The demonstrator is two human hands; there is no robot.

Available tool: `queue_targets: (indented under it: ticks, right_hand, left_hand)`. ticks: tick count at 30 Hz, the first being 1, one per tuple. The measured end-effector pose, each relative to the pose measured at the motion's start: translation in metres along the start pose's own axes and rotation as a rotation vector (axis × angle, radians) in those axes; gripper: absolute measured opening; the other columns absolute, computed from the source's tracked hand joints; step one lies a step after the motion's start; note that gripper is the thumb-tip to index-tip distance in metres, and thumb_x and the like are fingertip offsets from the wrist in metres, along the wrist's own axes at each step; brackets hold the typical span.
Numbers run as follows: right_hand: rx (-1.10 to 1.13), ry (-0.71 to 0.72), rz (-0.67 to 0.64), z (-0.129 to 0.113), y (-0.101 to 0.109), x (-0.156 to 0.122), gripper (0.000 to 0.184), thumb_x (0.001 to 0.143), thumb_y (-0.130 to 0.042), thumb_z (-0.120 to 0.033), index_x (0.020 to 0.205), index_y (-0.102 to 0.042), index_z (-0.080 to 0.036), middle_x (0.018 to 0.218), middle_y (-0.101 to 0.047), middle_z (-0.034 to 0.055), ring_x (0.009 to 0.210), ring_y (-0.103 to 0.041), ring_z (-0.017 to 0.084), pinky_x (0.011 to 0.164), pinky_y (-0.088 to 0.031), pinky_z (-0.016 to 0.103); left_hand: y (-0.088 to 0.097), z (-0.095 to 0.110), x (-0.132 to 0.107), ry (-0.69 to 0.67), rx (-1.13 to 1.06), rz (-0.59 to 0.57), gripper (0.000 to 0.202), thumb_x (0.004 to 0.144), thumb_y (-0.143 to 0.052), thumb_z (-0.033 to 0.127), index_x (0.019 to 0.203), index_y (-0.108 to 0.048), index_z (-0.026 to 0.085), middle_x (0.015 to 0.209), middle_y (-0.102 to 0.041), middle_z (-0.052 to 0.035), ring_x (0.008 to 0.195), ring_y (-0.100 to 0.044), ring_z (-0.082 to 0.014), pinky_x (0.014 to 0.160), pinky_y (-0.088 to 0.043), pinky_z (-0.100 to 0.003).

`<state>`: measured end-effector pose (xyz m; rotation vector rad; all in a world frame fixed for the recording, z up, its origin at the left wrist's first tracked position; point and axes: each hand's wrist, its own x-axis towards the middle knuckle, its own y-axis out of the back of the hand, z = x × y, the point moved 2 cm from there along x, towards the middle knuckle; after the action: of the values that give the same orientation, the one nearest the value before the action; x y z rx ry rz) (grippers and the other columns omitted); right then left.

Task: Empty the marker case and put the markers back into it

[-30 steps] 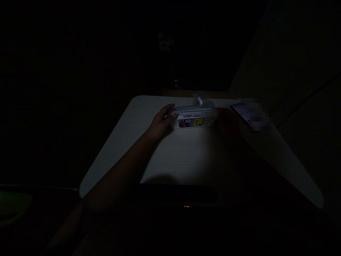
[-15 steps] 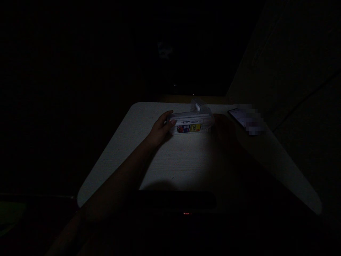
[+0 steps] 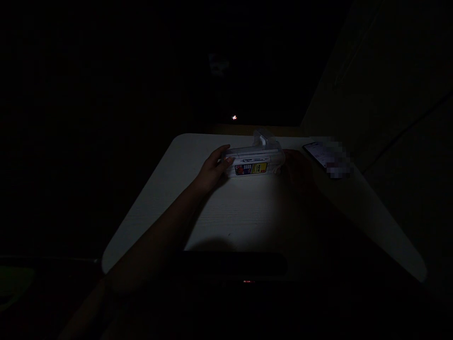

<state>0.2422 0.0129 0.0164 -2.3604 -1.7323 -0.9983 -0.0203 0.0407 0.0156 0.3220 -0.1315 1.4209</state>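
Note:
A clear plastic marker case (image 3: 252,166) stands near the far side of the white table (image 3: 233,212). White pen-like sticks show through it, and its front bears a colourful label with a yellow part. At its left end, my left hand (image 3: 213,168) is closed on it, thumb on the front and fingers behind. Deep in shadow, my right hand (image 3: 295,163) is at the case's right end, with its fingers against that side. A clear raised piece, perhaps a handle or lid part, sticks up from the top.
Right of my right hand lies a phone (image 3: 320,156) with a lit, partly blurred screen. A dark panel (image 3: 255,85) rises behind the table. A dark bar-like shape (image 3: 233,264) crosses the near edge. The surroundings are very dark.
Both hands and the case stay nearly in place. The picture has shifted up slightly, and a small light on the dark panel has become brighter.

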Motion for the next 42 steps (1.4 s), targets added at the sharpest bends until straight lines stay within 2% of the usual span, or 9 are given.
queue_targets:
  ticks: [6,12,23,27,32,42]
  right_hand:
    - [-0.034,0.02,-0.01,-0.0032,0.0022,0.0001,0.051,0.089,-0.045,-0.064,0.102,-0.071,-0.022,0.109,-0.071,0.0102,0.104,-0.065,0.023,0.095,-0.05,0.043]
    - [0.003,0.032,-0.035,-0.0028,0.0025,0.0003,0.053,0.089,-0.046,-0.064,0.103,-0.071,-0.02,0.111,-0.07,0.0115,0.105,-0.064,0.023,0.097,-0.049,0.044]
    - [-0.02,0.039,-0.003,0.0007,0.0015,0.0012,0.053,0.089,-0.045,-0.064,0.103,-0.071,-0.02,0.11,-0.071,0.0115,0.103,-0.065,0.023,0.094,-0.051,0.044]
    - [-0.039,0.056,-0.018,0.0015,0.0019,0.0014,0.051,0.09,-0.045,-0.063,0.102,-0.071,-0.02,0.109,-0.07,0.0109,0.103,-0.065,0.023,0.095,-0.05,0.044]
    - [-0.046,0.036,-0.016,0.0014,0.0011,0.0016,0.05,0.09,-0.046,-0.061,0.103,-0.07,-0.02,0.109,-0.07,0.0107,0.102,-0.065,0.022,0.094,-0.05,0.044]
    - [-0.028,0.016,0.004,0.002,0.0005,0.0034,0.048,0.088,-0.047,-0.062,0.097,-0.071,-0.02,0.106,-0.071,0.0108,0.101,-0.065,0.024,0.095,-0.05,0.046]
  left_hand:
    - [0.0006,-0.0006,0.0011,-0.011,0.012,-0.005,0.066,0.074,-0.068,0.052,0.128,-0.055,0.017,0.128,-0.058,-0.0136,0.119,-0.056,-0.0299,0.108,-0.042,-0.047]
    - [0.0005,0.0015,0.0008,-0.026,0.019,-0.006,0.07,0.072,-0.07,0.056,0.128,-0.056,0.016,0.128,-0.059,-0.0137,0.119,-0.056,-0.0302,0.105,-0.045,-0.043]
    - [0.0002,0.0026,0.0001,-0.004,0.015,-0.014,0.063,0.075,-0.067,0.05,0.128,-0.055,0.018,0.128,-0.059,-0.0128,0.115,-0.057,-0.0307,0.105,-0.044,-0.046]
    - [0.0003,0.0036,-0.0003,-0.005,0.026,-0.02,0.064,0.075,-0.066,0.05,0.129,-0.054,0.018,0.127,-0.058,-0.0135,0.119,-0.055,-0.032,0.107,-0.041,-0.048]
    - [0.0005,0.0024,-0.0005,-0.026,0.022,-0.011,0.06,0.076,-0.066,0.049,0.127,-0.055,0.019,0.134,-0.055,-0.0132,0.129,-0.048,-0.0328,0.114,-0.032,-0.05]
    - [-0.0002,0.0012,-0.0002,0.001,0.003,-0.012,0.067,0.074,-0.067,0.054,0.128,-0.054,0.017,0.128,-0.057,-0.0133,0.124,-0.051,-0.0325,0.112,-0.035,-0.05]
